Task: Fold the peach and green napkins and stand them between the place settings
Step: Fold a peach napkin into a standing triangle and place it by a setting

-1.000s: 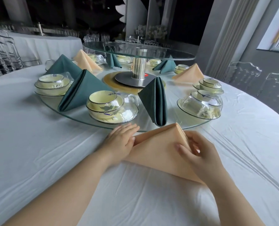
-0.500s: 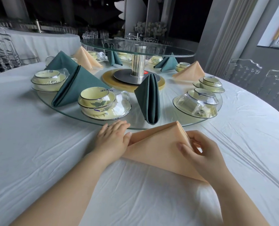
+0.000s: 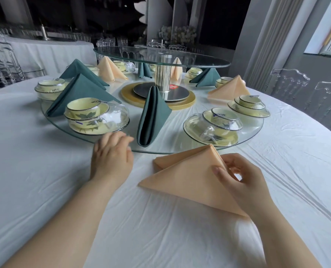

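Leaving peach napkin (image 3: 189, 178): left hand (image 3: 110, 157), released, now by glass turntable (image 3: 170, 151) rim | right hand (image 3: 240, 178) pinching napkin's peak | fold likely finished, standing it comes next

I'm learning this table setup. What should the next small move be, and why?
Probably lift the peach napkin onto the glass turntable: it lies folded on the tablecloth, the right hand pinches its edge, the left hand is off it, and no napkin stands between the two right-side place settings.

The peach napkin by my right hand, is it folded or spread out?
Folded. The peach napkin is a layered triangle on the white tablecloth, its top corner pinched by the right hand.
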Demonstrator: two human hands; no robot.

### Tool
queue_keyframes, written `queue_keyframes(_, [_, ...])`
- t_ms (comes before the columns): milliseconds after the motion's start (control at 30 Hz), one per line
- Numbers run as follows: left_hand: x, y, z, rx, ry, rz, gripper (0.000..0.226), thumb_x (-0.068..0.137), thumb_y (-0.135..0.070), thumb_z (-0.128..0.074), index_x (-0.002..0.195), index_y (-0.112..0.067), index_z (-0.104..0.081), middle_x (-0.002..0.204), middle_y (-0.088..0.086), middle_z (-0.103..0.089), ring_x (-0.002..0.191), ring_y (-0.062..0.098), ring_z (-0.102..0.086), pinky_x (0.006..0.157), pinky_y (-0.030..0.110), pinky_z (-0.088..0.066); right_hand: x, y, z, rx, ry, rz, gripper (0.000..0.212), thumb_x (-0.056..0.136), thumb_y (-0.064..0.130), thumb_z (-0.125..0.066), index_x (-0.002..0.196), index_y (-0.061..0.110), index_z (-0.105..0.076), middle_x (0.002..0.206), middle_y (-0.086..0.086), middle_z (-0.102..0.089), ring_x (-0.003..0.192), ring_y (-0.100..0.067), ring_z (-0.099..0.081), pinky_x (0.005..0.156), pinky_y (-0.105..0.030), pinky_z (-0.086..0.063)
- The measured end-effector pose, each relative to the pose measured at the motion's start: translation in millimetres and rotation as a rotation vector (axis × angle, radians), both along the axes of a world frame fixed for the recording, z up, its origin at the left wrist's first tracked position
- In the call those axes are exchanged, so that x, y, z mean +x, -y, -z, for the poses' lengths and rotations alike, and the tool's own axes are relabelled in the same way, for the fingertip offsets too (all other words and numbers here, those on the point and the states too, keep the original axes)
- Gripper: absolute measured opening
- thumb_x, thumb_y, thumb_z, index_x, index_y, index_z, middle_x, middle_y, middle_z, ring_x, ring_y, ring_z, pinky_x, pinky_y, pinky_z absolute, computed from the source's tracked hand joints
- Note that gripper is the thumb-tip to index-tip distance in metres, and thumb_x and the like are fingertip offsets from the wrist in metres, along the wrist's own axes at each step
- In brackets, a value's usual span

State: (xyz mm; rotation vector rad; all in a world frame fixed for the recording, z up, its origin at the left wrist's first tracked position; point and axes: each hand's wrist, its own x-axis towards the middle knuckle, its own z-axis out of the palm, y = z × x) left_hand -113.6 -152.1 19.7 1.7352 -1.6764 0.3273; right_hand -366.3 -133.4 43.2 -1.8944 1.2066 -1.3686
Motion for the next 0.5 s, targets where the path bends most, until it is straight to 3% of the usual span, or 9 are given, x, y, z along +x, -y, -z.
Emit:
queue_keyframes(100, [-19,0,0,-0.07,0.08,0.252,0.041,0.074,-0.017,-0.034,0.092,-0.004,-0.07,0.098,0.014,-0.069,0.098,0.018,-0.043,0.085,0.032,-0.029,0,0,-1,-0.003,-0.014,0.012,0.009,0.063,0.023,-0.058,0.069,0.03,-0.057,0.066,0.023,-0.059,0.064,-0.002,-0.048,0.059,-0.004,-0.038])
queue_keyframes(200, [-29,-1,3,0.091,0.134,0.4,0.05,0.079,-0.024,-0.029,0.11,-0.006,-0.065,0.116,0.011,-0.064,0.115,0.019,-0.048,0.097,0.028,-0.024,1,0,-1,-0.001,-0.017,0.02,0.008,0.062,0.024,-0.059,0.068,0.03,-0.057,0.067,0.022,-0.059,0.063,-0.002,-0.047,0.059,-0.004,-0.037])
queue_keyframes(267, [-30,-2,4,0.22,0.117,0.374,0.079,0.073,-0.045,-0.006,0.137,-0.015,-0.041,0.144,-0.001,-0.037,0.136,0.01,-0.03,0.105,0.016,-0.003,1,0,-1,-0.006,-0.012,0.014,0.01,0.06,0.034,-0.061,0.069,0.03,-0.058,0.069,0.021,-0.059,0.064,-0.003,-0.047,0.06,-0.004,-0.037])
queue_keyframes(333, [-25,-3,8,0.374,0.115,0.289,0.097,0.056,-0.053,0.014,0.146,-0.027,-0.011,0.153,-0.014,-0.006,0.141,0.001,-0.001,0.102,0.013,0.015,1,-1,-1,-0.019,-0.004,0.004,0.023,0.056,0.047,-0.056,0.071,0.03,-0.059,0.072,0.018,-0.06,0.065,-0.003,-0.048,0.06,-0.004,-0.038])
queue_keyframes(500, [-16,-7,2,0.491,0.13,0.128,0.07,0.078,-0.044,0.001,0.146,-0.029,-0.002,0.154,-0.016,0.004,0.14,-0.001,0.007,0.11,0.023,0.01,0,-1,-2,-0.027,0.001,0.012,0.029,0.056,0.052,-0.052,0.072,0.029,-0.06,0.078,0.013,-0.061,0.066,-0.003,-0.049,0.061,-0.004,-0.038])
